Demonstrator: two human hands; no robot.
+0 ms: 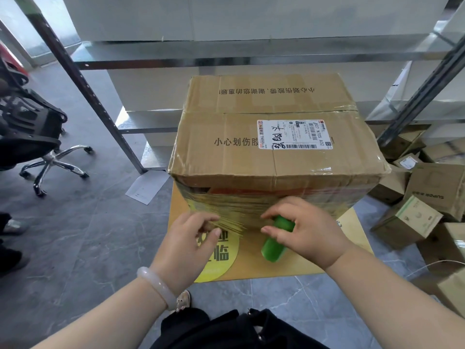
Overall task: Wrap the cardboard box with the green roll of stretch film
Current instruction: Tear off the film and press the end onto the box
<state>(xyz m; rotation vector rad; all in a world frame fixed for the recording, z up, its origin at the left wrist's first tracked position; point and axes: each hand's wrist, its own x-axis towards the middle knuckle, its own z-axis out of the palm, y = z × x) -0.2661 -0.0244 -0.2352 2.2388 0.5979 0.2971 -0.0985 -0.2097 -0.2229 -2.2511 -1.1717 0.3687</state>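
A large taped cardboard box [271, 137] with a white shipping label stands on a yellow mat [297, 258] on the floor. Clear stretch film [234, 210] covers the lower part of its near face. My right hand [304, 230] grips the green roll of stretch film [276, 241], which is tilted just in front of that face. My left hand [193, 238] pinches the bunched strip of film that runs from the box to the roll.
A metal shelving rack [83, 79] with white boxes stands behind the box. Several small cardboard cartons [415, 197] lie piled at the right. A black office chair [32, 137] is at the left, and a paper sheet [146, 186] lies on the grey floor.
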